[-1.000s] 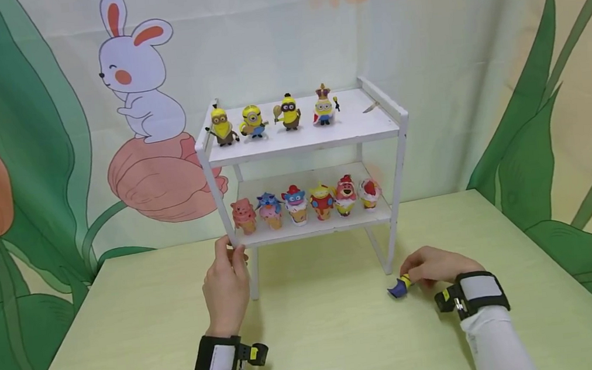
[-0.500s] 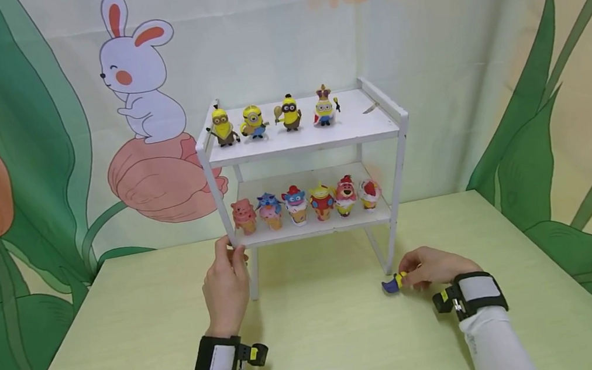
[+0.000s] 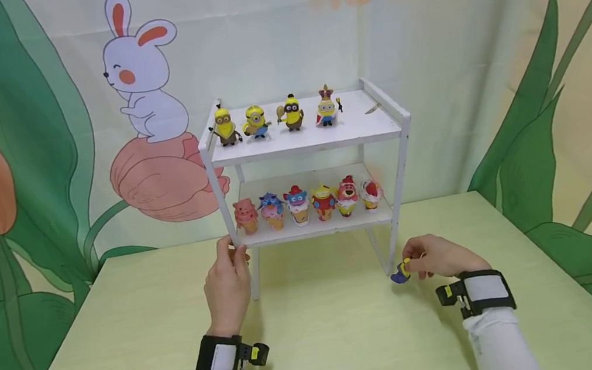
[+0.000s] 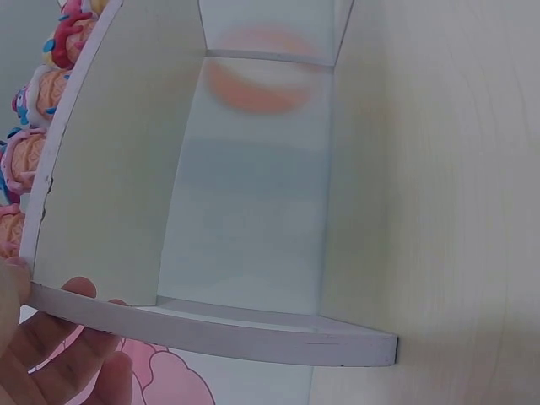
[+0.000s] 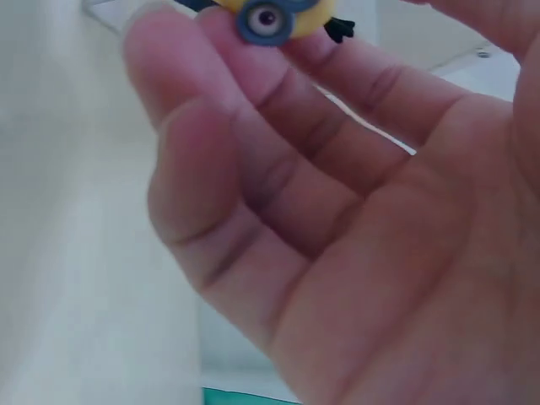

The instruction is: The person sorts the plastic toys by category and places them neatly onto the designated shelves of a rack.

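Note:
A white two-tier rack (image 3: pixel 305 147) stands on the table. My left hand (image 3: pixel 227 294) grips its left front corner at the lower tier; in the left wrist view, fingers (image 4: pixel 63 363) curl around the white frame bar (image 4: pixel 253 337). Beside the rack's right front foot, my right hand (image 3: pixel 442 256) pinches a small yellow and purple-blue Minion figurine (image 3: pixel 400 274), its blue end pointing down and left. The right wrist view shows the figurine's goggled eye (image 5: pixel 267 18) at the fingers, with much of its body out of frame.
Several Minion figurines (image 3: pixel 255 123) line the top tier, with a small knife-shaped piece (image 3: pixel 374 108) at its right end. Several ice-cream-cone character figurines (image 3: pixel 298 205) fill the lower tier. The pale yellow-green table (image 3: pixel 335 334) meets a printed backdrop (image 3: pixel 453 106) behind.
The right hand first slides the figurine slightly left, then raises it a little and back right, its blue end tipping downward. My left hand keeps its grip on the rack.

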The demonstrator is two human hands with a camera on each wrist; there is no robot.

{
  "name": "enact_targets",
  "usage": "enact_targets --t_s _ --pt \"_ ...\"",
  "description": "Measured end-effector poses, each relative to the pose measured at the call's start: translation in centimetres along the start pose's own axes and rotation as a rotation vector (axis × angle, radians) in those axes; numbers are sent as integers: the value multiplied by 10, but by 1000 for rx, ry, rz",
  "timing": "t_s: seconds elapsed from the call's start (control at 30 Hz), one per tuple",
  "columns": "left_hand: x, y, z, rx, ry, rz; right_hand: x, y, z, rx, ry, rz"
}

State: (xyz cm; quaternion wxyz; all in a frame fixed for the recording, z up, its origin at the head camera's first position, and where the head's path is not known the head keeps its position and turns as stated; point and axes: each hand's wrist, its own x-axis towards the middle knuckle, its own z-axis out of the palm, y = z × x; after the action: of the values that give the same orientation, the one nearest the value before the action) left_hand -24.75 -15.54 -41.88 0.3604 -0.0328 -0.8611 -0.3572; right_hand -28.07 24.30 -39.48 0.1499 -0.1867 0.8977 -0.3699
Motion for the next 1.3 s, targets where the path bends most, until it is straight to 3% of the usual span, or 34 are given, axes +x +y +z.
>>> enact_targets --t_s 0.2,0.47,1.3 --pt "-1 0 -1 -1 9 13 -9 -15 -7 -74 49 -51" --pt "-1 0 0 -5 17 19 -16 -29 -13 -144 114 -25" --pt "0 0 3 -6 3 9 -32 -53 -20 -227 269 -44"
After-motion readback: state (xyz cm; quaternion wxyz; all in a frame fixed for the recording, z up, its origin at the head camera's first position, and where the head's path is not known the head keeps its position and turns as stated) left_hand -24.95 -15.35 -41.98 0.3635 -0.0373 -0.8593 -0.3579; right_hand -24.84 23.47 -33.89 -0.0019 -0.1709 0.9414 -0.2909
